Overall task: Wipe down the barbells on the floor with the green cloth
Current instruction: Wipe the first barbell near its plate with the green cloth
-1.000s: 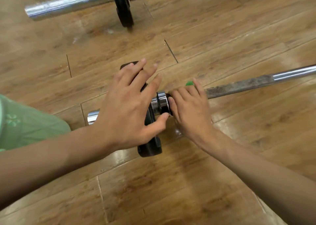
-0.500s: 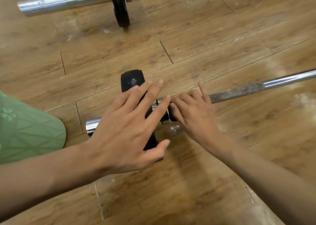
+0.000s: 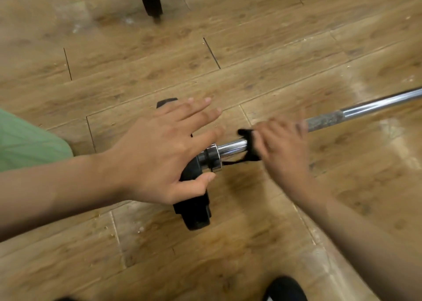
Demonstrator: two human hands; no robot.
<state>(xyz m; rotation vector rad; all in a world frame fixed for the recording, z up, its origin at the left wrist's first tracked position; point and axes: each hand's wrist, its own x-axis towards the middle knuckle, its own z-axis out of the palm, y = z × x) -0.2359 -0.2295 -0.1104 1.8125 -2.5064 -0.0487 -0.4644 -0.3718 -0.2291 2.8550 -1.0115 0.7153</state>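
Near barbell [image 3: 233, 145] lying flat, chrome shaft running up-right from its upright black plate [image 3: 194, 211], dull grey knurled stretch further along, second barbell [image 3: 150, 1] well beyond that plate.

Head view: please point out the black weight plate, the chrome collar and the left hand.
black weight plate [image 3: 194, 211], head view, on its lower edge below the thumb.
chrome collar [image 3: 211, 158], head view, on its shiny ring beside the plate.
left hand [image 3: 159, 154], head view, on the back of the hand.
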